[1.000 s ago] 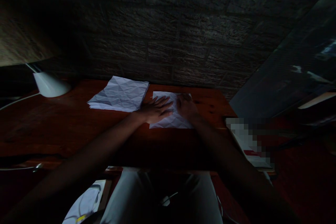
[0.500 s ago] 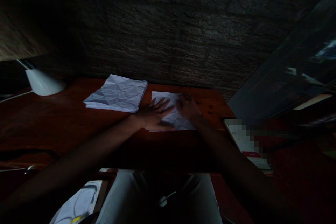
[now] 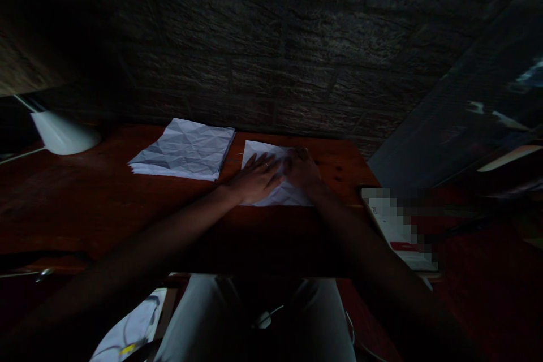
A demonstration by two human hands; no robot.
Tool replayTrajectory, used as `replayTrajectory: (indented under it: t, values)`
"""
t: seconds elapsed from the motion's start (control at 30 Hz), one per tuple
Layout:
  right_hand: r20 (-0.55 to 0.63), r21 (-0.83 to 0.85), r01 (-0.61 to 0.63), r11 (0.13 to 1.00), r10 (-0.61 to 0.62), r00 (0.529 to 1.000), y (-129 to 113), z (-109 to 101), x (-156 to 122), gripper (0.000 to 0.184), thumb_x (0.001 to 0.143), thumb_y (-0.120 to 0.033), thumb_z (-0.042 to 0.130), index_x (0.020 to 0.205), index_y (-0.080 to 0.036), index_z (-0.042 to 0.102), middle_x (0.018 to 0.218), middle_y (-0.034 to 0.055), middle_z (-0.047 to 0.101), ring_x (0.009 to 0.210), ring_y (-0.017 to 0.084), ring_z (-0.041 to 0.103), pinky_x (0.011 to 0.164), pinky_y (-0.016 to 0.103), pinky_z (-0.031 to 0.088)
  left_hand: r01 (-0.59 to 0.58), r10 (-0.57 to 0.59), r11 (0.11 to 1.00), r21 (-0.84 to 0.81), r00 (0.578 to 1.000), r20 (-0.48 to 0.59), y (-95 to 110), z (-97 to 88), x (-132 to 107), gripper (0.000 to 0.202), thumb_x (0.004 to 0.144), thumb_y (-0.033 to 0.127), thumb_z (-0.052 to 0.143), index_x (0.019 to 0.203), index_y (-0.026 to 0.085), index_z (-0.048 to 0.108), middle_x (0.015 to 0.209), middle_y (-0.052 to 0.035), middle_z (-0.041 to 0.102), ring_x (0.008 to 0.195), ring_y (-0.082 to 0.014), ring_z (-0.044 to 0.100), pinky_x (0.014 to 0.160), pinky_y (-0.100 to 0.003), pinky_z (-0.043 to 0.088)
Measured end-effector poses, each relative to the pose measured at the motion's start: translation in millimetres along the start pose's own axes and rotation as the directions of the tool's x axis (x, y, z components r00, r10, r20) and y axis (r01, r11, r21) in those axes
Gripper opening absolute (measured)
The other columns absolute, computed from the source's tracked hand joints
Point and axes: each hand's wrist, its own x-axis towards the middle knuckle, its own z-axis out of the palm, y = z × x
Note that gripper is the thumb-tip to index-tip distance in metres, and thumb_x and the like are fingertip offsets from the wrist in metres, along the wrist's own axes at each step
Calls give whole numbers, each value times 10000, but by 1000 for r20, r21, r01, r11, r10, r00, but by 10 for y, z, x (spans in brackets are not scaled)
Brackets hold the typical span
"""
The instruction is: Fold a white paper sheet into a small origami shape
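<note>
We press the left hand (image 3: 254,180) flat, fingers spread, on the creased sheet (image 3: 282,197) at the far middle of the desk (image 3: 106,203). The right hand (image 3: 302,171) lies curled on it, grip unclear. A crisp crease, we judge, needs steady anchoring.

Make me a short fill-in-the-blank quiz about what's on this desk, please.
1. The left hand and right hand both rest on a creased sheet of ____.
2. A pile of creased sheets lies to that sheet's ____.
3. The lamp on the desk is coloured ____.
Missing words: paper; left; white.
</note>
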Motion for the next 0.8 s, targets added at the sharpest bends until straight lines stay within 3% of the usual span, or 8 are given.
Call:
replayTrajectory:
  t: [0.1,0.27,0.4,0.53,0.7,0.8]
  values:
    - [-14,10,-88,996,88,996,12,24,-1,489,1032,-265,376,1393,-13,589,1515,281,559,1493,375,445,1254,536,294,114,-114,993,-1,993,25,-97,14,32,763,1065,566,152,1678,118,232,1767,-132,151,1645,-341,51,1330,-536,48]
    - [51,-1,-161,987,160,986,-14,-28,-32,577,1042,-299,377,1458,82,500,1586,339,451,1548,398,370,1258,531,288,240,-241,971,15,966,90,-201,-44,23,736,1063,531,123,1693,155,186,1774,-100,85,1644,-333,3,1314,-592,-31]
    - [12,34,-67,997,66,998,-48,-65,-49,570,1042,-306,396,1524,-14,483,1626,263,443,1565,364,349,1268,546,269,233,-236,972,43,968,88,-167,-59,9,767,1062,548,132,1688,108,176,1770,-146,76,1643,-326,-27,1314,-564,-60]
    - [102,60,46,997,-52,993,-73,-70,-58,539,1054,-351,418,1501,-82,555,1593,207,513,1541,317,403,1285,471,271,178,-179,984,25,984,26,-123,-25,-18,815,1055,605,134,1683,88,180,1767,-174,75,1643,-328,-26,1324,-537,-16]
    - [138,58,-14,998,5,990,-76,-54,-75,565,1071,-411,397,1552,-139,512,1658,179,435,1578,343,336,1284,535,249,65,-60,997,-44,992,108,-88,1,-43,821,1029,693,146,1697,216,179,1781,-98,55,1646,-328,3,1326,-521,94]
    - [168,39,-84,996,77,983,-98,-62,-80,594,1076,-450,375,1587,-163,468,1686,179,385,1591,379,297,1280,582,225,103,-98,994,-33,989,114,-115,-8,-33,831,1028,686,146,1697,193,179,1780,-105,67,1645,-337,-10,1326,-540,66]
